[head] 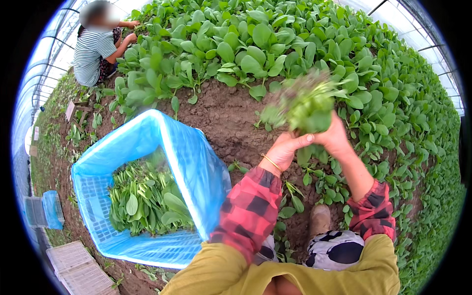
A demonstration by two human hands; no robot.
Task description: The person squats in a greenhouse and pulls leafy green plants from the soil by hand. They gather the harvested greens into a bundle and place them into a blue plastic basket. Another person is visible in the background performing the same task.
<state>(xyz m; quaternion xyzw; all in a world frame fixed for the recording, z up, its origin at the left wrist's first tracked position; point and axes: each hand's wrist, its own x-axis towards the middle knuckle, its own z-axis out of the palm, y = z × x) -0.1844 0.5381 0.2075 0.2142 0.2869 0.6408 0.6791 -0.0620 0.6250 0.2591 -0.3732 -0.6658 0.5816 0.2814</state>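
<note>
A bunch of leafy greens, blurred by motion, with roots towards the upper left, is held between my two hands over bare soil at the edge of the growing plants. My left hand, with a gold bangle at the wrist, closes around its lower part. Touching it at the thumb, my right hand grips the bunch from the right side. To the left stands a crate lined with blue plastic film, partly filled with picked greens. My fingers are partly hidden by the leaves.
Dense rows of leafy greens grow ahead and to the right. A co-worker crouches at the upper left near a small wooden stool. Pale plastic crates lie at the lower left. My boot rests on the soil among small plants.
</note>
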